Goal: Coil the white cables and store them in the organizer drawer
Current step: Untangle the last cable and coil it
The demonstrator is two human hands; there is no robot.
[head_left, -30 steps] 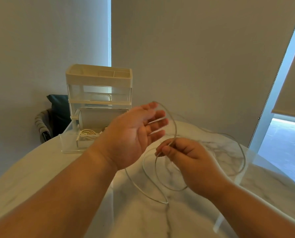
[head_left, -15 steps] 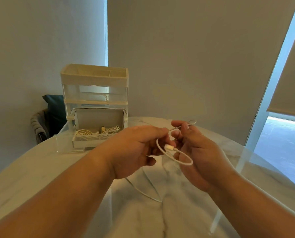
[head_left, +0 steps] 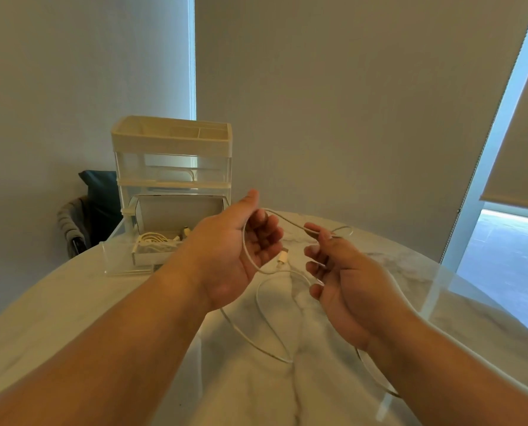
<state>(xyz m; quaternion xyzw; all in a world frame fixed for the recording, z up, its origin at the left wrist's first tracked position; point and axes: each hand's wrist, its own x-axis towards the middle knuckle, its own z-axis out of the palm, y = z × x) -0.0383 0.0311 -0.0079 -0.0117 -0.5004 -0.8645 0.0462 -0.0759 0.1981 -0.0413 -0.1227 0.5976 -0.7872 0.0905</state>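
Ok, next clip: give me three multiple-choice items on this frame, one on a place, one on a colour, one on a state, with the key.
1. Where is the plug? A on the floor; B between the left hand and the right hand; C on the chair.
2. What colour is the cable? A white; B black; C red.
3. The organizer's bottom drawer is: A shut; B open and bare; C open, cables inside.
Key: B, the plug hangs in the gap between the palms; A, it shows white across the left palm; C, it is pulled out with white cables in it.
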